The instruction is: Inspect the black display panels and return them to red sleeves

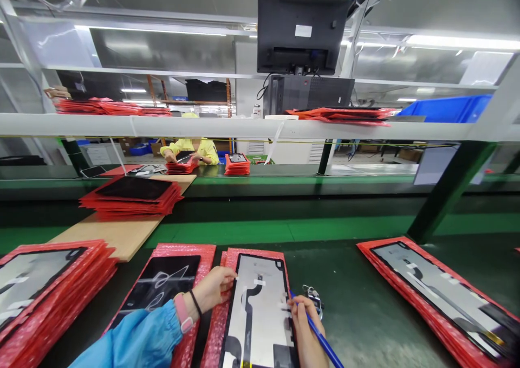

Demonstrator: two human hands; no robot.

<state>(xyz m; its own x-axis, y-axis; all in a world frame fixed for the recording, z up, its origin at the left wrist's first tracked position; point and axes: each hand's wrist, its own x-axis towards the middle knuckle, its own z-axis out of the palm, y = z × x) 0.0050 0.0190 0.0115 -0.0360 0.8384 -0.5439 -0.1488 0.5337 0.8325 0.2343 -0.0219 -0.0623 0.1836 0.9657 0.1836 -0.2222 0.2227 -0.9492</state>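
A tablet display panel (260,297) lies silver back up on red bubble-wrap bags (216,324) in front of me. My left hand (214,288) has its fingers closed at the panel's left edge. In my right hand (306,330) is a slim blue pen-like stick (323,342), its upper end by the panel's right edge. My right fingers also rest close to that edge. Just beyond this hand lies a small shiny metal item (313,297), whose kind I cannot make out. Left of the panel, a dark glossy screen (164,278) lies on more red bags, partly behind my left forearm.
Stacks of panels on red bags stand at far left (77,297) and right (430,297). Another stack (134,194) sits on a wooden board (117,235). A green post (450,189) and white shelf (227,127) stand ahead. A person in yellow (209,150) works opposite.
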